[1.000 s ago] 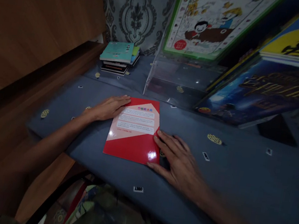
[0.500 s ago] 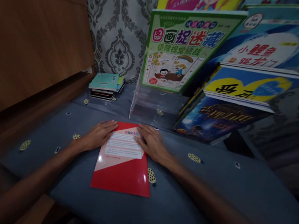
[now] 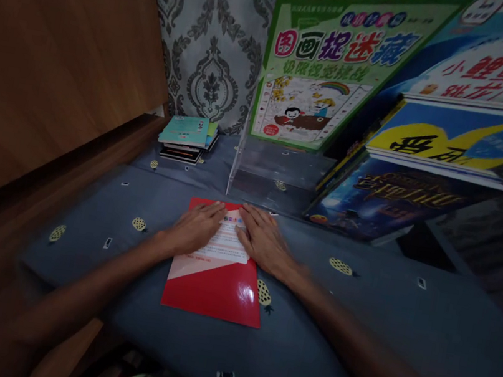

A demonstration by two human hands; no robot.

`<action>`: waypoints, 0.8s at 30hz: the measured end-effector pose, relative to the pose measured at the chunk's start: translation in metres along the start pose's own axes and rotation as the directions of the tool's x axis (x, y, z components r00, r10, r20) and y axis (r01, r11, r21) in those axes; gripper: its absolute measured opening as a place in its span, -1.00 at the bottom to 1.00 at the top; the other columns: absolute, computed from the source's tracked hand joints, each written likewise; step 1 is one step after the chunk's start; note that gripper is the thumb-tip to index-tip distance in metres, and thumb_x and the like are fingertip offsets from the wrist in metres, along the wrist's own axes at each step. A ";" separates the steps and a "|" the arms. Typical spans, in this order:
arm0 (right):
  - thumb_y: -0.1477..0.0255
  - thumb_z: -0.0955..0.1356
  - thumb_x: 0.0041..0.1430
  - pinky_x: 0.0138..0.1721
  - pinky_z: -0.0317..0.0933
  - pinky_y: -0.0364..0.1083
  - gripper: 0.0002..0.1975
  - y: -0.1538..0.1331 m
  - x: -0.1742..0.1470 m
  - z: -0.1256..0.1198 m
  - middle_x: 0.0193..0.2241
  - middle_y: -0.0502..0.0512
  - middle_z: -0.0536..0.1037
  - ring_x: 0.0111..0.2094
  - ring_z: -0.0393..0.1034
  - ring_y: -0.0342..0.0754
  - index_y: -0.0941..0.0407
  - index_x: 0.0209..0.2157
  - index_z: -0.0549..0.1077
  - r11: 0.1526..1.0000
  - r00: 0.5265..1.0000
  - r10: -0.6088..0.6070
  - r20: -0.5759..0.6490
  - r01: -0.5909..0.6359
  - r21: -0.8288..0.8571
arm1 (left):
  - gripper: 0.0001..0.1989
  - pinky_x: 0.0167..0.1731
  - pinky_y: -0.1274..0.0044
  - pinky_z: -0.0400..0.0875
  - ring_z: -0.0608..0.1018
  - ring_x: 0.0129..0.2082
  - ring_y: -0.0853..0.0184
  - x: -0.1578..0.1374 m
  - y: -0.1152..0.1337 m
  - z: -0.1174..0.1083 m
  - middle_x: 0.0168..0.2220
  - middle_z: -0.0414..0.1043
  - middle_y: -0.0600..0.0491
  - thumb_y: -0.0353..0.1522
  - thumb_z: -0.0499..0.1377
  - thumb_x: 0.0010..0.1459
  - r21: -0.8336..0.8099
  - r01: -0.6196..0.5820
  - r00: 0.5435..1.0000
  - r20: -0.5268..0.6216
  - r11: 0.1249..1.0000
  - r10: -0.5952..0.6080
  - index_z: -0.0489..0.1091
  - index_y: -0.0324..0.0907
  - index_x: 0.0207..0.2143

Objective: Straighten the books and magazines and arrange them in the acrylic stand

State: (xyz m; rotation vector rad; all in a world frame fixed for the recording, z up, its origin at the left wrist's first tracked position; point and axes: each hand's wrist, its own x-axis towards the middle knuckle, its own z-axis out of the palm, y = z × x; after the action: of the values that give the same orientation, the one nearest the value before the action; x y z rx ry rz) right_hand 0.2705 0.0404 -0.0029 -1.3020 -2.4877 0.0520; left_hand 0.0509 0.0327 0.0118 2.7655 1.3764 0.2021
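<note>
A red book (image 3: pixel 217 290) with a pale diagonal band and a white text panel lies flat on the blue-grey cloth, near the middle of the view. My left hand (image 3: pixel 197 226) rests on its upper left part, fingers stretched out and pointing at the top edge. On the upper right part lies my right hand (image 3: pixel 265 241), palm down, with its fingers extended and thumb apart. The two hands are close together, with the printed title partly visible between them. Neither hand is wrapped round the book.
Behind the book stands a clear acrylic rack (image 3: pixel 277 173) with a green picture book (image 3: pixel 335 69) in it. To its right are a dark blue book (image 3: pixel 383 195) and a yellow-and-blue book (image 3: pixel 457 137). A small book stack (image 3: pixel 186 135) sits back left, beside a wooden cabinet (image 3: pixel 63 59).
My left hand has slid right and inward over the book, closer to my right hand, covering more of the text panel. The camera view has shifted slightly.
</note>
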 end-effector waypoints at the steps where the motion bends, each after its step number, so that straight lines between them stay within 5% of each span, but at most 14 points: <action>1: 0.29 0.14 0.38 0.24 0.16 0.26 -0.46 -0.001 0.000 -0.001 0.27 0.40 0.34 0.29 0.21 0.22 0.30 0.24 0.32 1.000 1.000 0.003 0.006 -0.003 -0.003 | -0.53 0.29 0.26 0.19 0.23 0.37 0.19 -0.007 -0.008 -0.002 0.34 0.20 -0.24 -0.40 -0.13 0.38 -0.006 0.038 0.999 -0.016 0.999 -0.038 0.17 -0.29 0.29; 6: 0.30 0.13 0.38 0.24 0.14 0.26 -0.47 -0.003 0.001 -0.001 0.28 0.38 0.33 0.30 0.19 0.21 0.27 0.24 0.32 1.000 1.000 0.015 0.017 -0.014 -0.006 | -0.52 0.29 0.30 0.22 0.28 0.35 0.21 -0.035 -0.037 -0.010 0.33 0.23 -0.16 -0.31 -0.13 0.41 -0.110 0.096 0.993 -0.060 0.989 -0.103 0.20 -0.24 0.29; 10: 0.29 0.14 0.38 0.27 0.10 0.25 -0.47 -0.004 0.001 0.000 0.29 0.36 0.31 0.31 0.17 0.21 0.26 0.25 0.31 0.999 0.999 0.040 0.021 -0.040 0.012 | -0.52 0.29 0.22 0.22 0.29 0.34 0.19 -0.056 -0.034 -0.015 0.31 0.26 -0.13 -0.29 -0.12 0.42 -0.143 0.066 0.997 -0.039 0.988 -0.072 0.25 -0.24 0.28; 16: 0.27 0.13 0.38 0.26 0.06 0.29 -0.47 -0.001 0.000 0.006 0.29 0.31 0.32 0.30 0.17 0.23 0.21 0.25 0.30 0.998 0.999 0.030 -0.018 -0.029 0.053 | -0.57 0.29 0.17 0.26 0.39 0.28 0.20 -0.115 0.002 -0.021 0.27 0.34 -0.09 -0.29 -0.08 0.43 -0.122 -0.015 0.994 -0.106 0.992 0.003 0.29 -0.17 0.25; 24: 0.30 0.12 0.36 0.29 0.00 0.25 -0.44 -0.007 0.000 0.001 0.30 0.41 0.29 0.32 0.13 0.27 0.34 0.24 0.29 0.997 0.999 0.038 0.014 -0.039 0.064 | -0.39 0.20 0.21 0.42 0.47 0.21 0.15 -0.179 0.061 -0.027 0.18 0.44 -0.13 -0.49 0.04 0.33 -0.005 -0.145 0.967 -0.213 0.989 0.141 0.04 -0.11 0.39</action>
State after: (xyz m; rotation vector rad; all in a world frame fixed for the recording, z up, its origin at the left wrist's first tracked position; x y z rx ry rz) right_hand 0.2653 0.0363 -0.0023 -1.3268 -2.4503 0.1483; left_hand -0.0109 -0.1475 0.0278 2.8979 1.2035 0.5282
